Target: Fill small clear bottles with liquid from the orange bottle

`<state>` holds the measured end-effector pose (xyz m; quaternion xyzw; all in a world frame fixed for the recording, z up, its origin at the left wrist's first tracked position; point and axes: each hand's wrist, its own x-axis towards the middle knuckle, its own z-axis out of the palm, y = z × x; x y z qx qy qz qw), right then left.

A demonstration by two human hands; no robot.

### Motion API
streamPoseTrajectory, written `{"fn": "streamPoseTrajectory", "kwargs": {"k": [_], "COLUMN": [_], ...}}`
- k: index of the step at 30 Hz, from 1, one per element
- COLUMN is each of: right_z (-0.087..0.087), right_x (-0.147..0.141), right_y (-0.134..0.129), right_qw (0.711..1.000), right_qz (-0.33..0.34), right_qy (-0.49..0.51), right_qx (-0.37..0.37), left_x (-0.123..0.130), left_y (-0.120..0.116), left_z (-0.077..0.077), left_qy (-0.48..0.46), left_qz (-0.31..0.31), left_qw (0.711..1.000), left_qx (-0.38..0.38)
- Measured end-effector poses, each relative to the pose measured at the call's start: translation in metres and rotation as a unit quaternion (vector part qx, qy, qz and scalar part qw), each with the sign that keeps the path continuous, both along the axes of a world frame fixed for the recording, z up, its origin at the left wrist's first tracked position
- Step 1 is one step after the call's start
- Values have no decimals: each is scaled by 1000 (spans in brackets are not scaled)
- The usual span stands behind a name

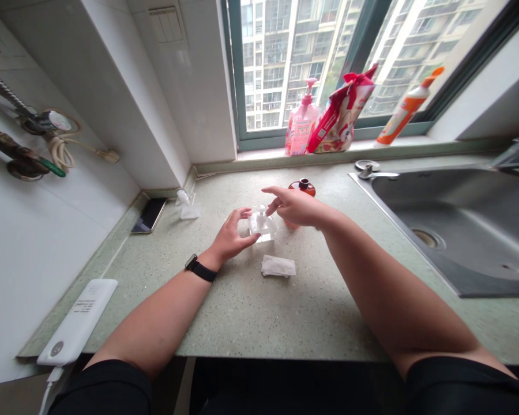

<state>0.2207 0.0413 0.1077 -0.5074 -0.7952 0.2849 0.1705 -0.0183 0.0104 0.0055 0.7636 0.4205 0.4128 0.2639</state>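
Observation:
A small clear bottle [264, 232] with a translucent neck or fitting on top stands on the counter in front of me. My left hand [231, 235] holds its left side, thumb at the front and fingers behind. Over the bottle's right side is my right hand [294, 206], with the index finger stretched out to the left and the other fingers bent close to the neck. Whether those fingertips touch it I cannot tell. Behind the right hand stands an amber bottle [304, 185] with an uncovered dark mouth, partly hidden. A folded white tissue [278, 266] lies nearer to me.
A clear spray or pump top on a small container [187, 207] stands left, beside a phone [149, 215]. A white power bank [78, 320] lies at the left edge. The steel sink [452, 282] is right. A pink pump bottle [301, 127] stands on the sill.

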Motion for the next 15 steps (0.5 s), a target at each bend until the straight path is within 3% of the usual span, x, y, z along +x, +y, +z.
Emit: {"fn": "streamPoseTrajectory", "kwargs": {"k": [7, 12, 15], "right_z": [-9, -13, -12], "right_x": [-4, -3, 1], "right_y": [1, 4, 7], "right_qw": [998, 998, 998], "right_qz": [18, 47, 30], "right_qy": [25, 35, 44], "right_qx": [59, 28, 15], "left_x": [0, 0, 0], "left_y": [-1, 1, 2], "left_z": [1, 0, -2], "left_qy": [-2, -9, -10], "left_qz": [-5, -13, -14], "left_qw": [1000, 1000, 1000], "left_qx": [-2, 7, 6]}}
